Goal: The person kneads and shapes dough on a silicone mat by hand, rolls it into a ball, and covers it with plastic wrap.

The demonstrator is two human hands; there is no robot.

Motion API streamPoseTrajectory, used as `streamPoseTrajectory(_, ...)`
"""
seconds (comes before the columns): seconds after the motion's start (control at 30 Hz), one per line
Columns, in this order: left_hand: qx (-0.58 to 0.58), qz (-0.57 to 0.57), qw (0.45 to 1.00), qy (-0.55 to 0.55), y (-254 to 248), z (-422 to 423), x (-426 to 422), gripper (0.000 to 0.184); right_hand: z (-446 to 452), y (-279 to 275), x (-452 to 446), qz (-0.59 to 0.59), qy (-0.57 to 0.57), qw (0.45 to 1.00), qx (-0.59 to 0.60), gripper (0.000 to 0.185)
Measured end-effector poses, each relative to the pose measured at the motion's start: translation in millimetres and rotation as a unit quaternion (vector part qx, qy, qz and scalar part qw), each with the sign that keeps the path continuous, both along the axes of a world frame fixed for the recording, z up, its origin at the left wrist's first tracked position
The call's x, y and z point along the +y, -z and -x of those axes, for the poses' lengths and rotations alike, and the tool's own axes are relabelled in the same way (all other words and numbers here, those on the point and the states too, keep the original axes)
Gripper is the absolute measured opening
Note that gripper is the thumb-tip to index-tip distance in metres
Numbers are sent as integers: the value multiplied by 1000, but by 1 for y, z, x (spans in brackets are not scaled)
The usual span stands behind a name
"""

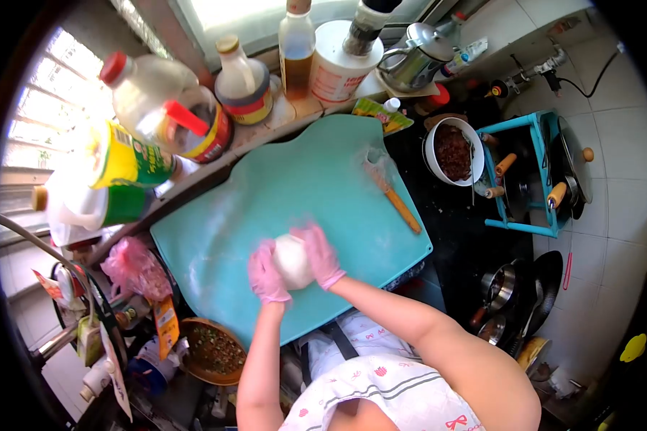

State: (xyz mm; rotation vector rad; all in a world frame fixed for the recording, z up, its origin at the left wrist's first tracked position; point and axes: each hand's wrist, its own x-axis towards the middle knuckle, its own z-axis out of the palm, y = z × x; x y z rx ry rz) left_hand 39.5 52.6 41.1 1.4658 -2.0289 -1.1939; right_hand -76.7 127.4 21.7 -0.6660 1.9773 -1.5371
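Observation:
A round white ball of dough (294, 261) rests on a large turquoise board (266, 194), which shows smears of flour. My left hand (268, 273), in a pink glove, is cupped round the dough's left side. On its right side my right hand (319, 254), gloved in pink as well, curves against the dough. Both hands are slightly blurred, but their fingers wrap round the ball. Up and to the right on the board lies a wooden-handled tool (401, 208), its far end in or under a clear plastic piece.
Bottles and jars (243, 87) line the ledge behind the board. A white bowl of dark red filling (454, 151) stands at the right, beside a turquoise rack (535, 172). Pans (499, 287) are at far right. A brown bowl of chopped food (212, 350) sits at lower left.

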Motion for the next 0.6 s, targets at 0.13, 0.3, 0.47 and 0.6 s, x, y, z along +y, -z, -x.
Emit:
streamPoseTrajectory(0.13,-105,150,973,140,-44,37,13,50,40,-18,13,-19,19,970,243,38)
streamPoseTrajectory(0.3,-222,280,901,247,-1,42,32,56,132,-2,44,-169,154,880,418,37)
streamPoseTrajectory(0.47,-225,273,902,248,-14,47,29,52,206,-59,-6,-289,3,879,379,30)
streamPoseTrajectory(0.6,-222,268,903,252,-14,45,28,50,231,-57,-17,-434,-140,824,335,27)
